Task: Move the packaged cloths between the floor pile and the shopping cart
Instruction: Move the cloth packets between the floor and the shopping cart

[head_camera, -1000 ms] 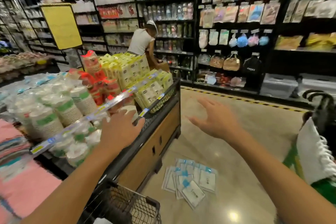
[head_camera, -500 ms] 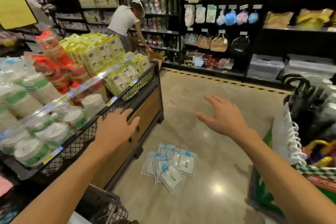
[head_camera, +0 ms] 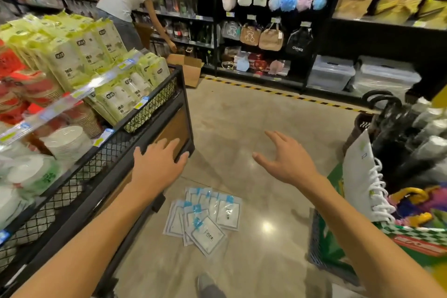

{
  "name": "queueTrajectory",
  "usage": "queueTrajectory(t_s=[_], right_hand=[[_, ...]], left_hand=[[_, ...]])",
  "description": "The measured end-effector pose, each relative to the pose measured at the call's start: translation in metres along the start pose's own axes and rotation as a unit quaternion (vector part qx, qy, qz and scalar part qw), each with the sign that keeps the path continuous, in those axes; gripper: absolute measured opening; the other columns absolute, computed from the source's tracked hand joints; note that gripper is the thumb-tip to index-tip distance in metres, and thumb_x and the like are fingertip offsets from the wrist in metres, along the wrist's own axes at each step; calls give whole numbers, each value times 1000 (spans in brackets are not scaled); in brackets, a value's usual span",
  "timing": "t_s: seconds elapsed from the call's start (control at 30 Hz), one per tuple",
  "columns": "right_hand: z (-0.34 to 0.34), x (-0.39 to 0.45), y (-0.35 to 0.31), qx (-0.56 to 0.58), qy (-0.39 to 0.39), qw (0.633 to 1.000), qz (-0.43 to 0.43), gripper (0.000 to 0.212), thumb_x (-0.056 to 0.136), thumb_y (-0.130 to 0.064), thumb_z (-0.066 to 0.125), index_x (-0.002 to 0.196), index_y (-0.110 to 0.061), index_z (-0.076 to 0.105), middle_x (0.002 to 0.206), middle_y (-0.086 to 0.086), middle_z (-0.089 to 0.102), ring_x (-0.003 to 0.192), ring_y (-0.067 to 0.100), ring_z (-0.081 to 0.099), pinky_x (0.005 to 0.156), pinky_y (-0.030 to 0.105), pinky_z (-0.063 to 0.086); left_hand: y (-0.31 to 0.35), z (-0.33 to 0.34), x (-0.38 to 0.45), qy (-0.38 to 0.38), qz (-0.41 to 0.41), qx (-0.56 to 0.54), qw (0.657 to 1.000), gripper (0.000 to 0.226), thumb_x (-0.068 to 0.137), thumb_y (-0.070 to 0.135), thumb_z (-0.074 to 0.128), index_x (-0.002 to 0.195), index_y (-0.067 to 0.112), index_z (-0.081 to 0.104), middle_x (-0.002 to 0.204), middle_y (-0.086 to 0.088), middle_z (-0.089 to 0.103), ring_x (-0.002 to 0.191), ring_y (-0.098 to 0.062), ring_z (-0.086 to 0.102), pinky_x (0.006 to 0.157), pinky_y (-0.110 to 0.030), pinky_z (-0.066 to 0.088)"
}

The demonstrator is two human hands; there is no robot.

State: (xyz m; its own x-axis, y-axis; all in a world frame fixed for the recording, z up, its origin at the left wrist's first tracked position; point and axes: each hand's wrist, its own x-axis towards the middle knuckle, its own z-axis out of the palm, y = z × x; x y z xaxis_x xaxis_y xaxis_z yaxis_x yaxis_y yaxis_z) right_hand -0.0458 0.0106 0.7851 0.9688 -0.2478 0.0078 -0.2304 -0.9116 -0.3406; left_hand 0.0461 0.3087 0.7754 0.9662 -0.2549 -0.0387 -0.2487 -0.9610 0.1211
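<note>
The packaged cloths lie in a loose fan on the floor, just beside the foot of the display bin and below both arms, and neither of the hands is on them. The left hand rests with fingers spread and straight on the bin's black metal corner, gripping nothing; the right hand hangs in the air above the floor, fingers apart and relaxed, holding nothing. The likeliest trouble comes from the materials. The packets are flat, thin rectangles in glossy clear film with blue header tabs, overlapping one another on polished concrete that shines under the lights; slick film on a slick floor probably lets the top packets slide away under a fingertip instead of lifting, and a grab at the whole fan may bring up only a few while the rest splay wider. Flat packets lying flush with the floor give little edge to get under, so a nail or a push toward the bin may be needed. A shoe shows at the bottom edge, near the pile, and a step onto the film could skid. Leaning weight on the bin's hard rim while bending could jostle the soft green-and-white pouches stacked against its wire mesh. The shopping cart cannot be told for certain; a mesh basket with a woven green bag stands to the right.
</note>
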Motion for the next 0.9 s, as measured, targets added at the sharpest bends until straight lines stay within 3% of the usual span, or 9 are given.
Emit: queueTrajectory(t_s=[0.37,0.57,0.77,0.9], right_hand=[[43,117,10,-3,-5,999,54,80,94,-67,55,159,-26,33,164,1,39,151,25,36,121,55,33],[94,162,25,-7,-41,997,71,82,95,-71,47,161,-26,31,164,2,39,149,25,40,119,53,37],[163,206,54,-21,-95,994,50,81,99,-67,43,163,-22,24,169,3,30,154,25,30,125,47,28],[224,237,83,-42,-131,990,35,80,99,-67,42,162,-21,27,167,7,33,153,29,31,125,50,26]], left_hand=[[2,50,136,-43,12,-18,999,60,102,59,33,155,31,35,160,-3,39,144,-26,40,120,-58,19],[-17,105,167,-56,10,-78,995,48,101,48,44,140,23,55,133,-3,66,117,-25,63,103,-48,45],[-27,172,182,-70,-52,-86,993,57,95,50,39,139,18,57,131,-3,67,114,-27,64,101,-50,45],[-30,230,189,-103,-109,-67,986,55,99,48,40,137,15,59,129,-6,68,111,-29,67,96,-46,48]])
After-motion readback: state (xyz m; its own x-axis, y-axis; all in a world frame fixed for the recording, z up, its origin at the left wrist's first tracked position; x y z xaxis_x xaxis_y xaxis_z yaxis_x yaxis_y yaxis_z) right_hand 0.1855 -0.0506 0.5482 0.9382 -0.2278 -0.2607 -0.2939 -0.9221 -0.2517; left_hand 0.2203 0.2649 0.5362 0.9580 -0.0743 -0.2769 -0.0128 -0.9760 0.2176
